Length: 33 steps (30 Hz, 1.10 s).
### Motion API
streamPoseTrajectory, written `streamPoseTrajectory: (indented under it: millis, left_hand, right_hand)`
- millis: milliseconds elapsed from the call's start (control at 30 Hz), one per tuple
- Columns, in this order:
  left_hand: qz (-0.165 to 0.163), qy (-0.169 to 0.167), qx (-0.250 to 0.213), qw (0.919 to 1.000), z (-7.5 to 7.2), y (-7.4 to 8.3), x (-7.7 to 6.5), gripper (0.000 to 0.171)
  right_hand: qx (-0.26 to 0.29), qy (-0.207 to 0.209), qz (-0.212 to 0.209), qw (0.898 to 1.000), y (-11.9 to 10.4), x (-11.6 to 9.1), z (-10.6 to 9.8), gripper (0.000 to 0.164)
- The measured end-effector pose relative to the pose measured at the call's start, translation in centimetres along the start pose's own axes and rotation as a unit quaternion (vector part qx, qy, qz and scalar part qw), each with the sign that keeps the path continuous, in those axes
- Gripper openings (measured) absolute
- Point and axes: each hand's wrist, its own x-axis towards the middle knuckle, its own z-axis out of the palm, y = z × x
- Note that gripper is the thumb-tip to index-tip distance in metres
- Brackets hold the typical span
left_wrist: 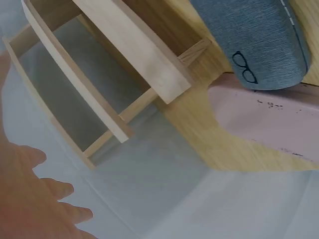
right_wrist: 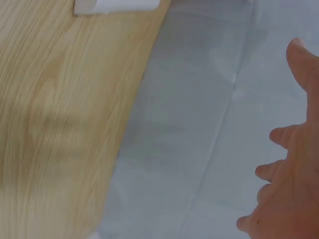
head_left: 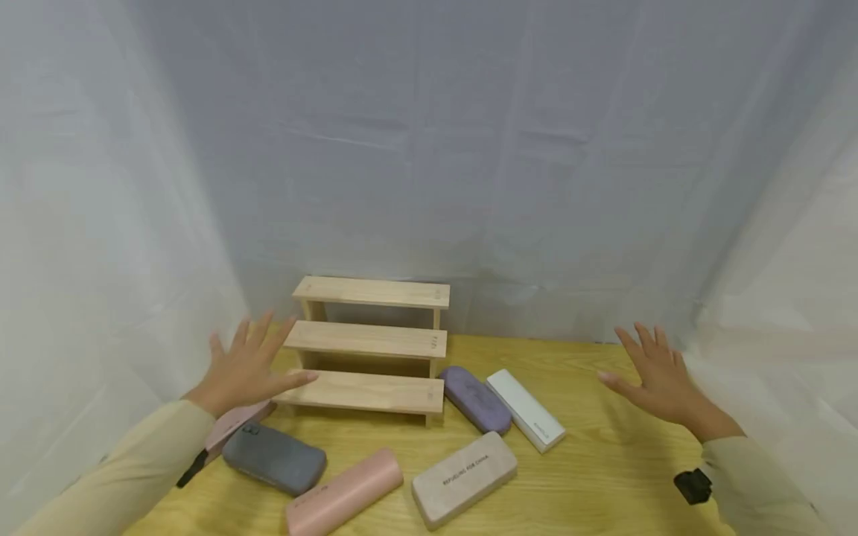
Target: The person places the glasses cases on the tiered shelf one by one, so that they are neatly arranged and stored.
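Note:
My left hand (head_left: 244, 368) hovers with spread fingers at the left end of a three-step wooden shelf (head_left: 369, 339); it holds nothing. My right hand (head_left: 660, 380), also spread and holding nothing, is raised above the right part of the table. In front of the shelf lie a blue-grey glasses case (head_left: 275, 458), a pink case (head_left: 345, 495) and a beige case (head_left: 465, 480) with dark lettering. A purple case (head_left: 476, 400) and a white case (head_left: 526, 409) lie by the shelf's right end. Partly hidden under my left forearm is a light pink case (left_wrist: 264, 119).
The wood-grain table (head_left: 590, 461) is enclosed by pale sheeting, with a back sheet (head_left: 469, 149) behind the shelf and side sheets (head_left: 80, 223) at left and right. A black strap piece (head_left: 693, 486) hangs by my right sleeve.

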Motion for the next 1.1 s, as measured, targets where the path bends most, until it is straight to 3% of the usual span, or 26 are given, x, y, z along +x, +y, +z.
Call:
streamPoseTrajectory:
  millis: [267, 600, 800, 1100]
  left_hand:
    - [-0.018, 0.004, 0.0, 0.9998, 1.2, -1.5, -1.2, 0.099]
    - [-0.055, -0.016, -0.014, 0.9982, 2.6, -4.3, -3.4, 0.103]
    - [-0.07, -0.017, 0.004, 0.9974, 3.7, -6.0, -4.8, 0.102]
    - [-0.081, -0.03, -0.035, 0.9956, 5.1, -8.3, -6.6, 0.103]
  right_hand:
    - [0.034, -0.016, -0.019, 0.999, -2.7, 2.5, 2.6, 0.089]
    - [0.114, -0.047, -0.046, 0.991, -7.3, 5.6, 7.9, 0.091]
    - [0.175, -0.082, -0.032, 0.981, -9.6, 6.8, 10.7, 0.092]
    - [0.27, -0.094, 0.003, 0.958, -12.1, 7.6, 14.2, 0.09]
